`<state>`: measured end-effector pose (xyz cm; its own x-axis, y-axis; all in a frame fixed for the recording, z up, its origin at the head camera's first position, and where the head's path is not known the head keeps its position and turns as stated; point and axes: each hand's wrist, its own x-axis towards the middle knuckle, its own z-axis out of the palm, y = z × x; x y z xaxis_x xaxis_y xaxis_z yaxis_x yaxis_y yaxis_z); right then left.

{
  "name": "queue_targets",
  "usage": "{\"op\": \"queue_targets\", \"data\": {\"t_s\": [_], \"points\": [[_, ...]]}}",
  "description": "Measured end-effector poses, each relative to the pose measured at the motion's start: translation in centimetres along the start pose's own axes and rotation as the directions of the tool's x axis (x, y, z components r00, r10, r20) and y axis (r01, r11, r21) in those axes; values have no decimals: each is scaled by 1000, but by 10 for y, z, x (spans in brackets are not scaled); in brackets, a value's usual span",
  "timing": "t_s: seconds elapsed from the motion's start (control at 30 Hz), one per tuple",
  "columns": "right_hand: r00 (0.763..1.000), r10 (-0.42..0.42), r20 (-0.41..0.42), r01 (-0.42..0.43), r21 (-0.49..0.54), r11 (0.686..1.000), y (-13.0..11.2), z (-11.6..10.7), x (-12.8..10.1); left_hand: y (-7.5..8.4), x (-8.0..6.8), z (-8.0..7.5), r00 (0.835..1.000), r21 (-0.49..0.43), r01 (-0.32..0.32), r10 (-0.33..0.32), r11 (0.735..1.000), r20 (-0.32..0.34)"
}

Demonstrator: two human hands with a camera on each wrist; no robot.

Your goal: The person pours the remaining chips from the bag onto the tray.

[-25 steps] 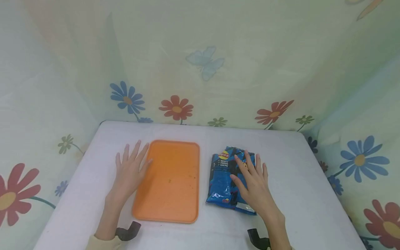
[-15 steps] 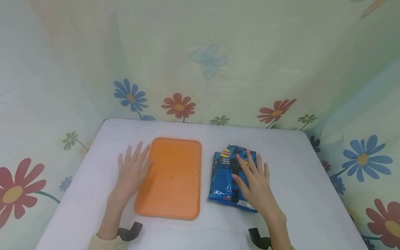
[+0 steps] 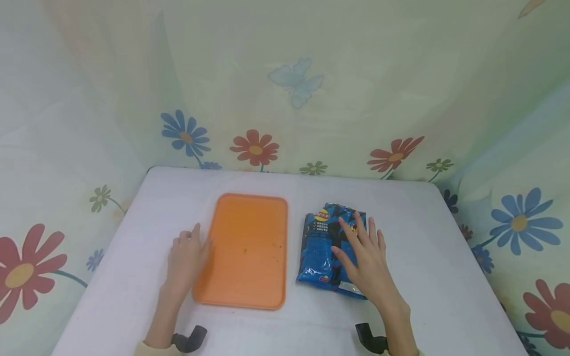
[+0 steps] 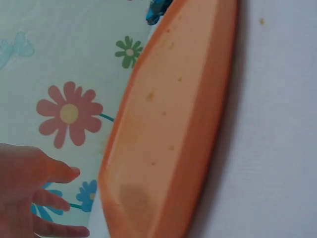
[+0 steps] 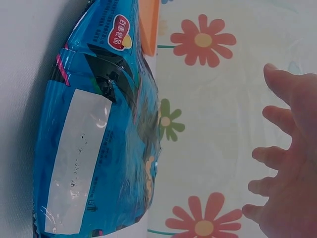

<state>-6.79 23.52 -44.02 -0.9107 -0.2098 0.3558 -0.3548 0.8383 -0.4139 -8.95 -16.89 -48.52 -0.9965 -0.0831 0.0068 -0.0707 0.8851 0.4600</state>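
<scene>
A shallow orange tray [image 3: 245,252] lies left of the middle of the white table, with small crumbs on its floor in the left wrist view. Beside its left rim is my left hand [image 3: 184,259], its fingers loosely bent and holding nothing. To the right of the tray lies a shiny blue chip bag [image 3: 317,257], printed with a yellow logo; a white label shows in the right wrist view. My right hand [image 3: 367,262] hovers over the bag's right side, fingers spread and straight. The right wrist view shows a gap between these fingers and the bag [image 5: 104,148].
A white cloth covers the table [image 3: 438,257]. A flower-printed curtain [image 3: 285,99] rises behind it and along both sides. Black wrist mounts [image 3: 190,339] sit at both forearms, near the front of the table.
My left hand has pulled slightly back toward me and its straight, spread fingers have bent. The right hand stays over the chip bag, almost unmoved. The head view has shifted slightly.
</scene>
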Motion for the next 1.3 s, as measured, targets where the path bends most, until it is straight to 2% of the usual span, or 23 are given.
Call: {"op": "queue_targets", "data": {"t_s": [0.2, 0.53, 0.77, 1.0, 1.3], "points": [[1000, 11, 6, -11, 4, 1000, 0, -1, 0, -7, -4, 12, 1000, -17, 24, -25, 1000, -13], [1000, -1, -3, 1, 27, 1000, 0, -1, 0, -5, -7, 21, 999, -40, 33, -35, 999, -41], [1000, 10, -4, -10, 39, 999, -3, -1, -1, -2, -9, 27, 998, -46, 59, -59, 997, -8], [999, 37, -7, -37, 33, 999, -6, 1, -1, 1, -13, 28, 999, -55, 52, -53, 997, -12], [999, 27, -22, -26, 29, 999, -5, 3, -3, -1, -14, 28, 999, -53, 31, -33, 998, -39]]}}
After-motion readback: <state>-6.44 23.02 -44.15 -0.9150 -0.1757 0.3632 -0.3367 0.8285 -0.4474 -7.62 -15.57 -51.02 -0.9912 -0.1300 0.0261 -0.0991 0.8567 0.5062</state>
